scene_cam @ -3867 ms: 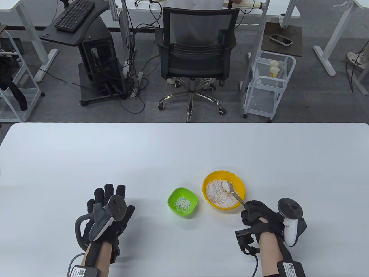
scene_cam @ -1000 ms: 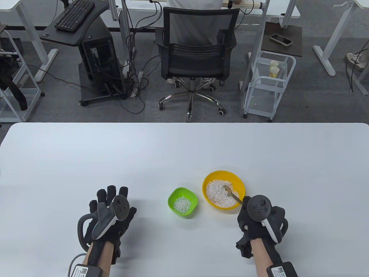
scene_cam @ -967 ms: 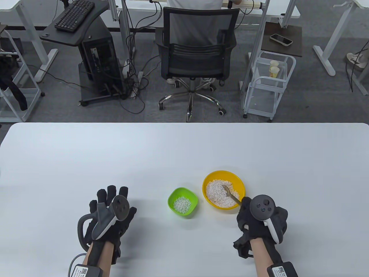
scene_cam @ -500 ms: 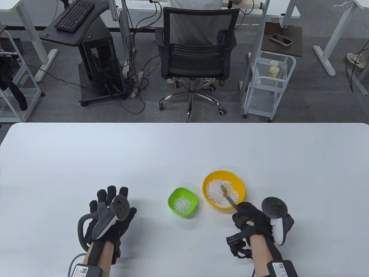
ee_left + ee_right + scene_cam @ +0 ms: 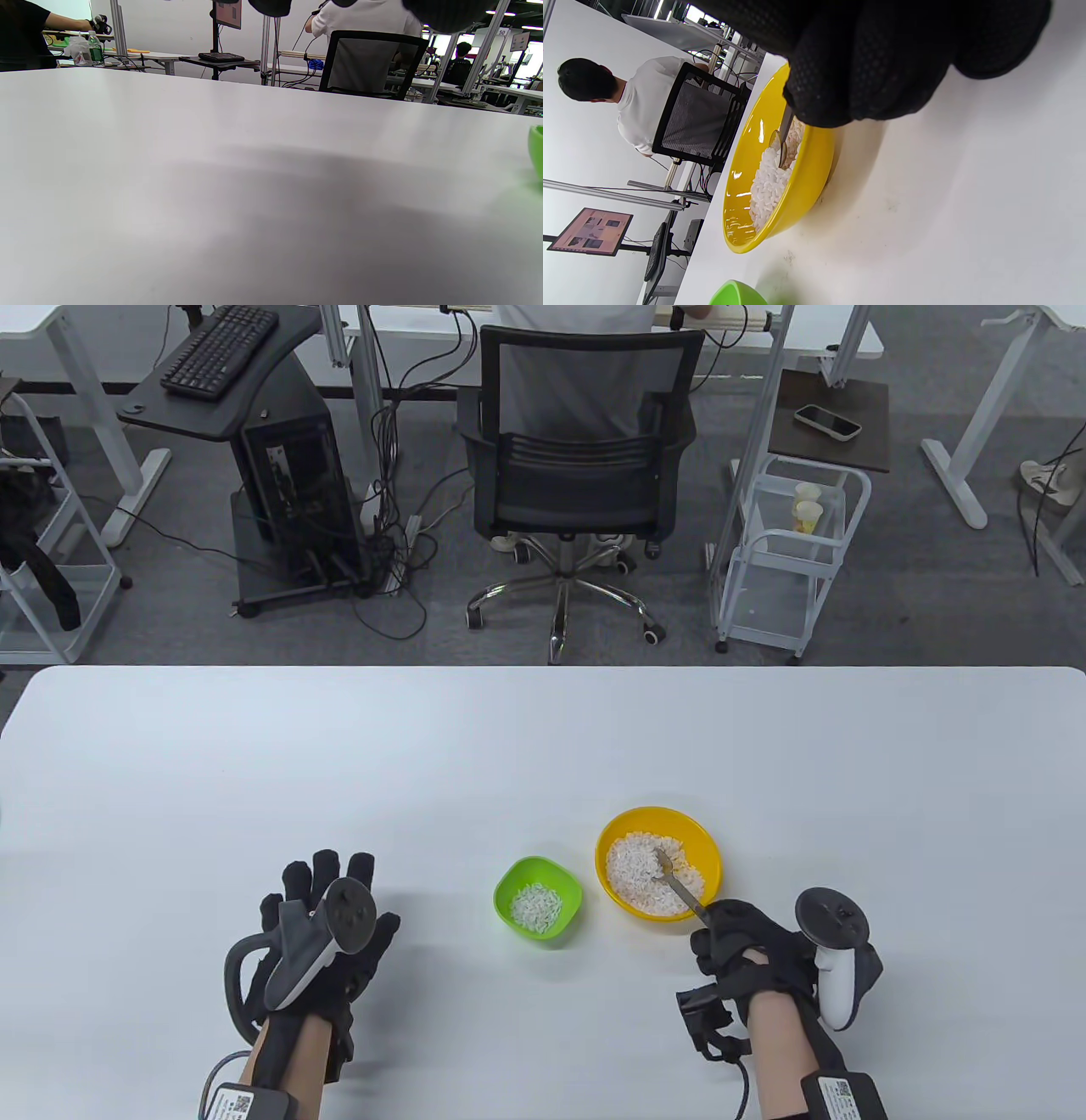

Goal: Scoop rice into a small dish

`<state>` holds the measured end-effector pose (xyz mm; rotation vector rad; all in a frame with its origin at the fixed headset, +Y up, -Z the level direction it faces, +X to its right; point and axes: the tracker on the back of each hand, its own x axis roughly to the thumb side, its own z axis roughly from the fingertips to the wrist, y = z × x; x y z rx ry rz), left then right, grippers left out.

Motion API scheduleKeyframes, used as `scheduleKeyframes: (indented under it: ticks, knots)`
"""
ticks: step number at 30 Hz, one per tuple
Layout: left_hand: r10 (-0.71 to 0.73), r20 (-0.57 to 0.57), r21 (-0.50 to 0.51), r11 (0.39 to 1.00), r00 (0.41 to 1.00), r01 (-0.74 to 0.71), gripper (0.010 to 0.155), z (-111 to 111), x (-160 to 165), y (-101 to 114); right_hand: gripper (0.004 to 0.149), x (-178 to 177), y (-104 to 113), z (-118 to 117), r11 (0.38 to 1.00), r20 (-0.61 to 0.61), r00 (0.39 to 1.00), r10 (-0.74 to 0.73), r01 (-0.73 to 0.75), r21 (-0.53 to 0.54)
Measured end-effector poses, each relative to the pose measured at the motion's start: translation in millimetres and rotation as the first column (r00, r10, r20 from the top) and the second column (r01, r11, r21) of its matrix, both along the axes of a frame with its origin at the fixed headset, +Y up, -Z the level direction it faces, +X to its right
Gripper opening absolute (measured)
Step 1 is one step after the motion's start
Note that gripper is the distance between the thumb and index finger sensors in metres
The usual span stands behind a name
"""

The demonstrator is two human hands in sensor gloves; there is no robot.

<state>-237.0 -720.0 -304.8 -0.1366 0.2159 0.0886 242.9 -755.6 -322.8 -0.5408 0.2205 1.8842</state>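
Observation:
A yellow bowl half full of white rice sits right of centre on the table. Left of it stands a small green dish with a little rice in it. My right hand grips the handle of a metal spoon, whose bowl is dug into the rice. My left hand rests flat on the table, fingers spread, well left of the dish. In the left wrist view only the dish's edge shows.
The white table reaches far back and to both sides. Beyond its far edge are an office chair with a seated person, a computer cart and a white trolley.
My right hand rolled over and drew back to the right, so the spoon turned in the yellow bowl's rice. The left hand barely shifted.

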Motion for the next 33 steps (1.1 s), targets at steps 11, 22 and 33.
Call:
scheduleKeyframes:
  ticks: [11, 22, 33]
  knots:
    - [0.003, -0.007, -0.01, 1.0, 1.0, -0.003, 0.075, -0.6, -2.2, -2.1, 0.044, 2.4, 11.1, 3.3, 0.996, -0.024, 0.997, -0.076, 0.077, 0.05]
    - [-0.011, -0.009, -0.003, 1.0, 1.0, 0.011, 0.075, -0.4, -1.3, -2.0, 0.044, -50.8, 14.4, 9.5, 0.995, -0.239, 0.97, -0.042, 0.063, 0.082]
    - [-0.031, -0.005, 0.0, 1.0, 1.0, 0.031, 0.075, -0.6, 2.6, -3.3, 0.045, -98.8, 8.1, 17.9, 0.953, -0.306, 0.922, 0.238, -0.161, 0.258]
